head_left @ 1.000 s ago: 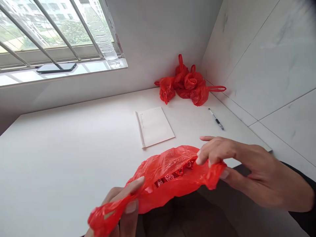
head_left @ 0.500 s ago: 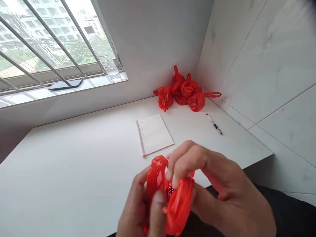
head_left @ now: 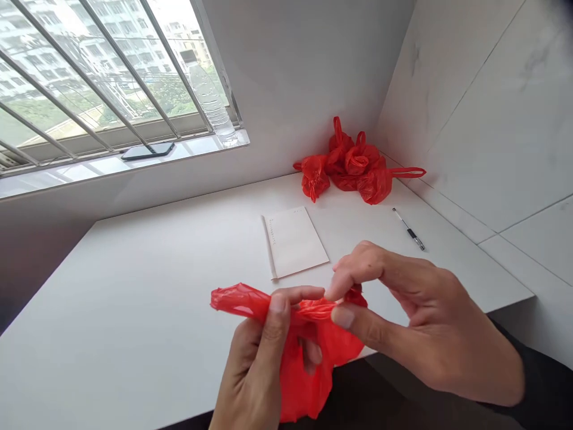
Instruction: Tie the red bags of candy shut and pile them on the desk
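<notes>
Red bag (head_left: 331, 346), pinched in both the left grip (head_left: 258, 364) and the right grip (head_left: 441, 334), on the near side of the pad (head_left: 298, 242); pen (head_left: 409, 230), right of the pad; bundles (head_left: 353, 170), behind the pad on the tabletop (head_left: 147, 310).

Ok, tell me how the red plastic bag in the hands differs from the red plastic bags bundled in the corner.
The held bag is pinched by the left hand and right hand; the bundled bags rest on the white table.
The held bag hangs loose below the fingers; the bundled bags are gathered into compact lumps with narrow loops sticking out.
Both are thin, crinkled red plastic.
</notes>
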Tool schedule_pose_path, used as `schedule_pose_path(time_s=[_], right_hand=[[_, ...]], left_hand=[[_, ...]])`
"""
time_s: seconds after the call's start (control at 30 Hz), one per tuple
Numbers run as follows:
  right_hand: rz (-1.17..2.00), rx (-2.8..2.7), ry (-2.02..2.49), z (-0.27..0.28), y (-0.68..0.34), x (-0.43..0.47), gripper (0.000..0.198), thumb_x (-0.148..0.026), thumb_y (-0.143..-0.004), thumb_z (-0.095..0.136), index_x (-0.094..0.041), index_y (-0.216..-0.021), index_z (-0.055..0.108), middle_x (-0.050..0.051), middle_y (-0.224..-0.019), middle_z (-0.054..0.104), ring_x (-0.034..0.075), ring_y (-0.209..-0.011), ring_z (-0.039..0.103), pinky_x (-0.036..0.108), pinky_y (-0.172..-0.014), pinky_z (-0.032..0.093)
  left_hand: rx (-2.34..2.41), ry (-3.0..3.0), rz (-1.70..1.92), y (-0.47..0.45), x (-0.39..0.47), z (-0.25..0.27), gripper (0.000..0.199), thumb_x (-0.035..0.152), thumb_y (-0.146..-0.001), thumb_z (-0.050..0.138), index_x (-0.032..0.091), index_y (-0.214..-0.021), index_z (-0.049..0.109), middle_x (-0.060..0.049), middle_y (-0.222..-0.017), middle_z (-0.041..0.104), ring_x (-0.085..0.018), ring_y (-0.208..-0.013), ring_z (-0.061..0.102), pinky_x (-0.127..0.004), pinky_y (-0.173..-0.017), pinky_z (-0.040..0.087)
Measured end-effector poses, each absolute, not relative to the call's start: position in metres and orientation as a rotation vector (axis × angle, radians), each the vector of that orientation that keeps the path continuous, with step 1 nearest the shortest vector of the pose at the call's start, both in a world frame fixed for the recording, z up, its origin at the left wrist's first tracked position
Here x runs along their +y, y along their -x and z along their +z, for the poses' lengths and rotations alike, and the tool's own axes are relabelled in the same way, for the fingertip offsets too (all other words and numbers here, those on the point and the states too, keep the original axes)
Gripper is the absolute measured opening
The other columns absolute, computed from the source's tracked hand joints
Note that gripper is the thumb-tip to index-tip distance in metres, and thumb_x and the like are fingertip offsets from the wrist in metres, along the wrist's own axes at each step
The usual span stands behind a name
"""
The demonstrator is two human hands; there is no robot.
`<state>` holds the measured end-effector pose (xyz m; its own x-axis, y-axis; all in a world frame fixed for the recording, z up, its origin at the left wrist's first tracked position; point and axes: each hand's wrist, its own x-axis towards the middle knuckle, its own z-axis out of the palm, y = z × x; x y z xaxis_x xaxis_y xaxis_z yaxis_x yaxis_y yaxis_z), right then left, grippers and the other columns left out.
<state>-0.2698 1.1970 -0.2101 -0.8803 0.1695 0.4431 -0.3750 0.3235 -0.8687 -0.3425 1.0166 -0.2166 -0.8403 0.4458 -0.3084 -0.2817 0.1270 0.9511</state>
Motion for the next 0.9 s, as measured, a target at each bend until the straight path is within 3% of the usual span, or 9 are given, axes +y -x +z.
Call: schedule_pose_path(time_s=[0.1, 0.2, 0.27, 0.33, 0.4, 0.47, 0.57, 0.77, 0.9], right_hand=[[1.662, -2.182, -0.206, -0.215, 0.269, 1.195, 0.014, -0.021, -0.092, 0.071, -0.026, -0.104, 0.066, -0.004, -0.090, 0.066, 0.011, -0.079, 0.061, 0.025, -0.078, 0.051], [1.642, -2.189, -0.250, -0.223, 0.279, 1.194, 0.028, -0.044, -0.098, 0.063, -0.028, -0.121, 0.065, 0.003, -0.112, 0.068, 0.020, -0.106, 0.062, 0.033, -0.093, 0.051], [1.634, -2.223, -0.305, -0.231, 0.289, 1.195, 0.042, -0.051, -0.103, 0.053, -0.027, -0.137, 0.057, 0.006, -0.125, 0.065, 0.023, -0.122, 0.057, 0.042, -0.110, 0.042], [1.670, -2.280, -0.364, -0.238, 0.300, 1.196, 0.043, -0.047, -0.106, 0.046, -0.023, -0.140, 0.054, 0.005, -0.114, 0.069, 0.021, -0.114, 0.062, 0.048, -0.120, 0.028], [1.721, -2.313, -0.342, -0.244, 0.306, 1.198, 0.038, -0.043, -0.107, 0.042, -0.019, -0.130, 0.060, 0.001, -0.090, 0.069, 0.017, -0.088, 0.067, 0.048, -0.116, 0.034], [1.788, -2.359, -0.255, -0.247, 0.308, 1.200, 0.036, -0.041, -0.108, 0.039, -0.019, -0.121, 0.064, -0.003, -0.072, 0.061, 0.014, -0.066, 0.059, 0.038, -0.088, 0.052], [1.894, -2.422, -0.224, -0.250, 0.309, 1.203, 0.030, -0.036, -0.106, 0.043, -0.022, -0.125, 0.062, -0.005, -0.064, 0.052, 0.014, -0.059, 0.051, 0.027, -0.059, 0.046], [2.035, -2.412, -0.377, -0.253, 0.311, 1.204, 0.020, -0.031, -0.101, 0.051, -0.019, -0.111, 0.063, -0.001, -0.079, 0.062, 0.014, -0.070, 0.057, 0.030, -0.068, 0.048], [1.776, -2.353, -0.251, -0.249, 0.309, 1.200, 0.007, -0.022, -0.098, 0.055, -0.020, -0.102, 0.060, 0.004, -0.106, 0.064, 0.018, -0.098, 0.060, 0.034, -0.091, 0.048]], left_hand=[[1.692, -0.472, 1.769, 0.358, 1.016, -0.220, 0.027, 0.049, -0.096, 0.058, 0.026, -0.099, 0.073, -0.005, -0.087, 0.069, -0.016, -0.074, 0.065, -0.026, -0.066, 0.055], [1.764, -0.650, 1.605, 0.365, 1.013, -0.218, 0.019, 0.040, -0.095, 0.062, 0.025, -0.088, 0.071, -0.002, -0.079, 0.064, -0.013, -0.069, 0.058, -0.023, -0.063, 0.051], [1.817, -0.733, 1.538, 0.364, 1.011, -0.215, 0.012, 0.033, -0.091, 0.069, 0.024, -0.083, 0.069, -0.001, -0.078, 0.063, -0.012, -0.067, 0.056, -0.022, -0.062, 0.050], [1.836, -0.793, 1.554, 0.363, 1.010, -0.215, 0.004, 0.025, -0.088, 0.070, 0.024, -0.084, 0.068, 0.000, -0.079, 0.064, -0.012, -0.067, 0.057, -0.022, -0.061, 0.050], [1.928, -0.875, 1.583, 0.362, 1.011, -0.217, 0.014, 0.012, -0.086, 0.066, 0.025, -0.088, 0.068, 0.001, -0.079, 0.065, -0.011, -0.068, 0.059, -0.020, -0.062, 0.050], [2.141, -1.018, 1.581, 0.362, 1.012, -0.223, 0.031, 0.000, -0.083, 0.060, 0.027, -0.094, 0.067, 0.003, -0.083, 0.065, -0.009, -0.070, 0.060, -0.017, -0.062, 0.049], [2.425, -1.319, 1.602, 0.363, 1.015, -0.234, 0.039, -0.005, -0.084, 0.062, 0.028, -0.105, 0.066, 0.002, -0.096, 0.067, -0.010, -0.082, 0.065, -0.016, -0.066, 0.052], [2.469, -1.647, 1.672, 0.368, 1.014, -0.250, 0.041, -0.001, -0.083, 0.069, 0.022, -0.118, 0.067, -0.006, -0.112, 0.062, -0.017, -0.104, 0.064, -0.023, -0.079, 0.057], [2.518, -1.508, 1.639, 0.368, 1.010, -0.258, 0.047, 0.002, -0.091, 0.061, 0.029, -0.129, 0.067, -0.006, -0.120, 0.061, -0.018, -0.107, 0.064, -0.026, -0.080, 0.056]])
